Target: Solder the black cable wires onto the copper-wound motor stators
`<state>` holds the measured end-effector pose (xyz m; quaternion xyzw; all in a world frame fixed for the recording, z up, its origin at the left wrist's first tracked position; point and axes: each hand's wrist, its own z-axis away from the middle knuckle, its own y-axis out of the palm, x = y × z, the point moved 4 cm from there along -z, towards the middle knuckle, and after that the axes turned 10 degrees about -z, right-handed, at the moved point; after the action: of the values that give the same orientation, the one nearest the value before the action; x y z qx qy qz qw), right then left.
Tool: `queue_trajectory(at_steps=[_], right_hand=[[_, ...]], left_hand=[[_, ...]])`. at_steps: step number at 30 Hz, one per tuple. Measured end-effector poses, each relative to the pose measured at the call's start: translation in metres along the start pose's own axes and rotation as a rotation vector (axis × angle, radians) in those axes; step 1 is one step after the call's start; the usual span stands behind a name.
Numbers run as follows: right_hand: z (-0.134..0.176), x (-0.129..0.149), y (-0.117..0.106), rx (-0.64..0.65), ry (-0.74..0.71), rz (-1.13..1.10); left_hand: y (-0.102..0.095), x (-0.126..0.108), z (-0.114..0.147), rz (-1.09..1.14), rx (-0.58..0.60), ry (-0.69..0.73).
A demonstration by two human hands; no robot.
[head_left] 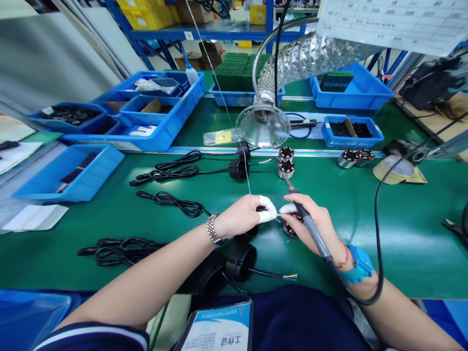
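Note:
My right hand [318,219] is closed round a soldering iron [313,231], its tip pointing up and away. White finger cots cover some fingertips of both hands. My left hand [248,214] is pinched shut at a short yellow wire [280,215] that runs between my two hands; my right fingertips meet its other end. A thin pale strand, which looks like solder wire [247,170], hangs down to behind my left hand. Beneath my right fingers sits a copper-wound motor stator [290,228], partly hidden. A black round cap [248,233] is mostly covered by my left hand.
Black cables [175,202] with round caps lie on the green mat at left. More stators [286,168] stand beyond my hands, others [347,158] to the right. A clear fume hood [263,126] hangs over the back. Blue bins [164,129] line the far side; pliers [455,228] lie right.

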<state>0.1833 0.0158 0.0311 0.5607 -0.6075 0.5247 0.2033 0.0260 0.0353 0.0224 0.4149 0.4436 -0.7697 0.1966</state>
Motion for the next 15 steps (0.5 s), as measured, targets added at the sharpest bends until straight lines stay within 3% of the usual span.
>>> queue_trajectory(at_steps=[3, 7, 11, 15], right_hand=[[0.009, -0.005, -0.003, -0.06, 0.041, -0.006], [0.018, -0.007, 0.006, 0.02, 0.028, 0.008], [0.017, -0.007, 0.012, -0.001, 0.022, 0.014], [0.011, -0.009, 0.012, -0.043, 0.107, 0.004]], left_hand=[[-0.001, 0.002, -0.001, 0.015, -0.021, -0.021], [-0.001, 0.004, -0.003, 0.027, -0.025, -0.025], [-0.001, 0.002, -0.002, 0.03, -0.035, -0.025], [0.0, 0.001, -0.001, 0.03, -0.031, -0.031]])
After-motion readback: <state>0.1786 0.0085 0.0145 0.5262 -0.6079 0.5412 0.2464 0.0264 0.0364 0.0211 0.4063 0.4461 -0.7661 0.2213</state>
